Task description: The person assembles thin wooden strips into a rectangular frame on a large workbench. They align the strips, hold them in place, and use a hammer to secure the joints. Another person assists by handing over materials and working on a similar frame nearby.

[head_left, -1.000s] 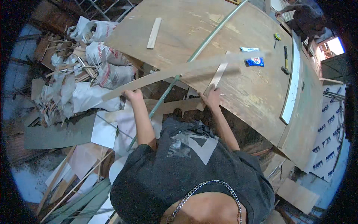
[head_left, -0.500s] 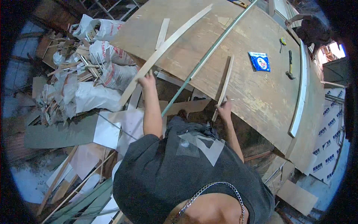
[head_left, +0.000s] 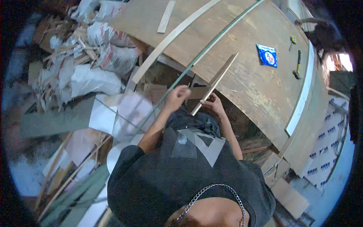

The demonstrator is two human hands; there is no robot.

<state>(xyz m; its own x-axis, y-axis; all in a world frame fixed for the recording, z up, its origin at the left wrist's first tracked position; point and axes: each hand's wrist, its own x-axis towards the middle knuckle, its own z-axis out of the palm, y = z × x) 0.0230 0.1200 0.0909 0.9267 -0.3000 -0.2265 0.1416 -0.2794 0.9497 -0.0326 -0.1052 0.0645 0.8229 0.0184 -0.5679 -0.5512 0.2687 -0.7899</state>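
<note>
Two hands at work by a plywood sheet [head_left: 257, 90]: my right [head_left: 215, 104] pinches a short wooden strip [head_left: 222, 73] near its lower end, the upper part reaching over the sheet; my left [head_left: 177, 98], blurred, curls near a green pole [head_left: 206, 52], its grip I cannot tell; farther left, a long pale strip [head_left: 162, 46] overhangs the edge

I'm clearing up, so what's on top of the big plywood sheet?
A short wooden strip, long strip, green bar, blue packet, tape measure, hammer and white strip. The surface beneath them is covered.
</note>
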